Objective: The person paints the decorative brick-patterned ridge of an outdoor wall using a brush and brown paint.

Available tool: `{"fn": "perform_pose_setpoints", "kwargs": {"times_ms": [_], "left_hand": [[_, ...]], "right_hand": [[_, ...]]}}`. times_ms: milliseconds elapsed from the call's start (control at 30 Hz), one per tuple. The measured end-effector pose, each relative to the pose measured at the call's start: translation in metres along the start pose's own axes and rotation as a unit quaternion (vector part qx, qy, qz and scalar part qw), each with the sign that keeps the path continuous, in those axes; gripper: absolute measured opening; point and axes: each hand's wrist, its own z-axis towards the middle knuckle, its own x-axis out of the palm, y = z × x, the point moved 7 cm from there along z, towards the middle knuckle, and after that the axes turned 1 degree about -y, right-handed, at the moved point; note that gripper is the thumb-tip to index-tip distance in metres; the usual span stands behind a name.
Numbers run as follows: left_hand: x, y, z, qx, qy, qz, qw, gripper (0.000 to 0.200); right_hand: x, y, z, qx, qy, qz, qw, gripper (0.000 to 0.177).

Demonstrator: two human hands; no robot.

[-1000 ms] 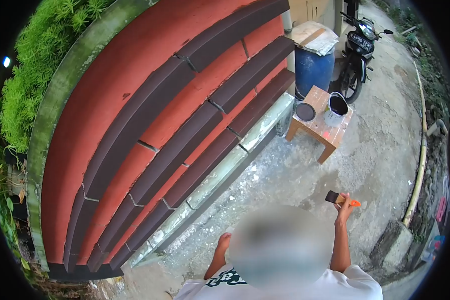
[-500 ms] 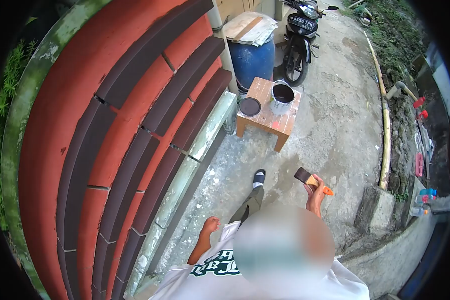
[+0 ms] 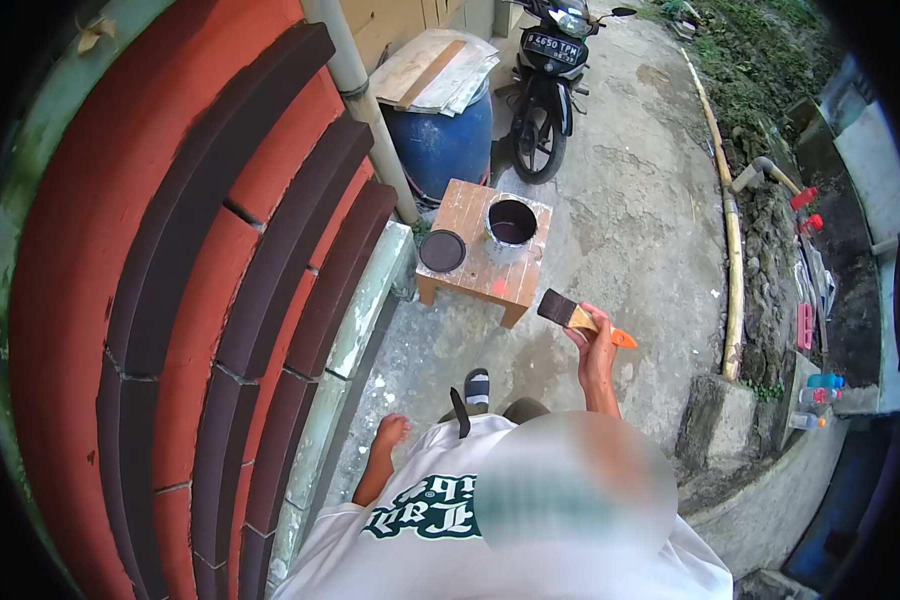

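My right hand [image 3: 596, 345] is closed around the handle of a flat paintbrush [image 3: 583, 316]. Dark brown paint coats its bristles, which point left, and its orange handle end sticks out on the right. My left hand [image 3: 391, 430] hangs low beside my body, empty, its fingers loosely bent. Ahead of me, a small wooden table [image 3: 470, 215] carries an open paint bucket [image 3: 510, 235] with dark paint inside. Left of the bucket lies a round dark lid [image 3: 442, 251].
On the left rises a curved red wall [image 3: 195, 290] with dark brown ledges [image 3: 235, 300] and a pale, paint-flecked bottom ledge [image 3: 355, 315]. A blue barrel [image 3: 440, 140] and a parked motorcycle [image 3: 545, 90] stand beyond the table. Along the right runs a pipe [image 3: 734, 290], with plastic bottles [image 3: 820, 395] nearby.
My view has shifted and the table with the bucket appears nearer. The paintbrush stays in my right hand, held out in front. My left hand still hangs at my side.
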Motion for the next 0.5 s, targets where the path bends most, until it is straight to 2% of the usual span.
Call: {"fn": "perform_pose_setpoints", "kwargs": {"times_ms": [167,233,367,500], "left_hand": [[0.005,-0.145,0.026,0.116,-0.027,0.007,0.993,0.020],[0.011,-0.184,0.023,0.122,-0.034,-0.012,0.992,0.019],[0.023,-0.199,0.035,0.117,-0.077,-0.043,0.989,0.019],[0.056,-0.154,0.030,0.053,-0.138,-0.119,0.982,0.020]], "right_hand": [[0.021,0.014,0.051,-0.008,0.007,-0.003,1.000,0.032],[0.024,0.016,0.081,-0.012,0.005,-0.021,1.000,0.029],[0.036,0.011,0.160,0.014,0.047,-0.031,0.998,0.027],[0.058,-0.009,0.262,0.053,0.128,-0.086,0.987,0.025]]}}
